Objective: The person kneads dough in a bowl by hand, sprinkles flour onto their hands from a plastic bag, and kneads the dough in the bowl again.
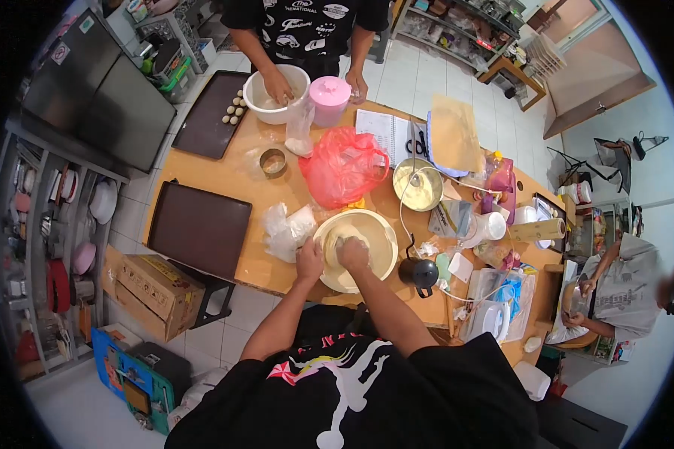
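Observation:
A cream-coloured mixing bowl [384, 243] sits at the near edge of the table, with pale dough [340, 241] inside. My left hand [309, 262] is closed on the bowl's left rim. Inside the bowl, my right hand [353, 255] presses into the dough with its fingers curled, their tips hidden in it. Left of the bowl lies a clear plastic bag [290, 232] with something white in it. Behind it is a crumpled red plastic bag [342, 170]. A dark kettle [418, 274] with a thin spout stands to the right.
Dark baking trays [200, 228] lie on the left, the far one beside small dough balls [234, 111]. Across the table, a person has a hand in a white bowl [259, 101]. A metal bowl [419, 187] holds a creamy mixture. Another person [621, 280] stands at right.

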A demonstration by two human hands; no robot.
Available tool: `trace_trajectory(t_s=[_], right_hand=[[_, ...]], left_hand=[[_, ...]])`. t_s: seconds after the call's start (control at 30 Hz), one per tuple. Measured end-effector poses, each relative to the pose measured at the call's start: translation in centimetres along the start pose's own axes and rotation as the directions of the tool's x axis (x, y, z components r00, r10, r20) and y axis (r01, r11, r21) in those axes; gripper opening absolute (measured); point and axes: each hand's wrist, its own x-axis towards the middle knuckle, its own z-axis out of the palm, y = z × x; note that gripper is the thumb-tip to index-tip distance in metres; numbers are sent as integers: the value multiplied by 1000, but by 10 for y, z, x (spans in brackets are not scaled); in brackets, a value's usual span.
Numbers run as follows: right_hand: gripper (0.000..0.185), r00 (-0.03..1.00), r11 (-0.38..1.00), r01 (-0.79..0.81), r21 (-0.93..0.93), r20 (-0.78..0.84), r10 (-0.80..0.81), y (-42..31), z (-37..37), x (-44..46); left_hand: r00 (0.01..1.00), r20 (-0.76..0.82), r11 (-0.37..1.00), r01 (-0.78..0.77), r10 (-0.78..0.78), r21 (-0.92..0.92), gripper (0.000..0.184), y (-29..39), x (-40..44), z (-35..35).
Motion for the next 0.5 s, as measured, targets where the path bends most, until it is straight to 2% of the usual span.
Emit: trace_trajectory(t_s=[0.03,0.07,0.1,0.13,0.17,0.27,0.3,0.4,0.43,0.5], right_hand=[[42,996,1000,-28,9,-79,29,2,7,4],[40,985,986,-100,130,151,80,17,26,20],[38,922,953,-196,231,375,99,41,51,47],[36,810,903,-307,301,581,82,35,29,54],[27,616,421,-750,511,771,163,34,7,53],[25,561,-28,-821,570,797,-224,61,-8,42],[25,552,-82,-829,554,783,-287,59,-15,32],[33,724,174,-612,772,635,-269,46,-53,-3],[39,793,442,-481,757,591,-147,35,-71,-11],[40,882,540,-374,754,469,-46,51,-65,5]], left_hand=[[1000,6,1000,14,-14,-12,30,0,-1,0],[1000,13,999,25,-25,-23,30,0,-1,-1],[999,22,999,33,-32,-36,30,1,0,-2],[999,29,998,40,-38,-39,30,2,0,-2],[998,35,998,45,-44,-44,31,3,1,-1],[999,22,999,44,-44,-13,31,0,1,1],[999,14,999,42,-42,2,31,0,1,2],[999,13,999,41,-41,-2,31,1,1,2],[999,19,999,43,-43,0,31,3,2,0],[998,37,999,49,-50,6,31,6,2,-3]])
